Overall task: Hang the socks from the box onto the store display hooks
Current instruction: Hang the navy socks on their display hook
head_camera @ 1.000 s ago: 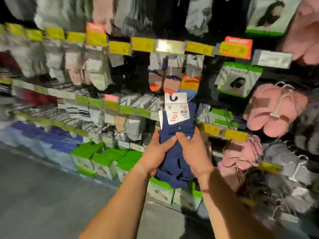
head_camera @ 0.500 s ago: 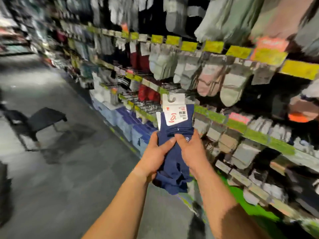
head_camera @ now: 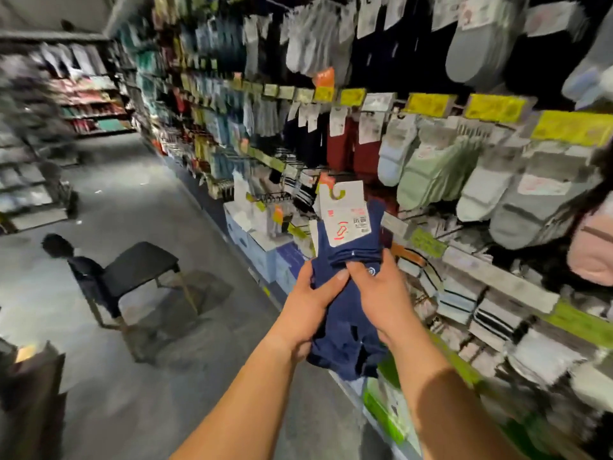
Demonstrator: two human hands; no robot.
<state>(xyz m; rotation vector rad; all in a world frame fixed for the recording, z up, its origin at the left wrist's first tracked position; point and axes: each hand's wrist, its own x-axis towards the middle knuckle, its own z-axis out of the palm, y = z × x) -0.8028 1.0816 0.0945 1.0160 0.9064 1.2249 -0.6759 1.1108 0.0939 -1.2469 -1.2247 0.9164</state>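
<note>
Head view: a bundle of navy socks point(head_camera: 348, 313) is held upright in front of the display wall point(head_camera: 431, 167), clear of its hooks, which cannot be made out through the blur. The left hand point(head_camera: 308, 310) is curled round the bundle's left edge, thumb laid across the front. The right hand point(head_camera: 381, 293) is wrapped round the right edge, thumb pressed on the fabric just below the white card header point(head_camera: 346, 214). The header is tilted slightly right, its hanging hook uppermost. A dark chair point(head_camera: 132, 273) is seen on the aisle floor point(head_camera: 132, 180), well apart to the left
</note>
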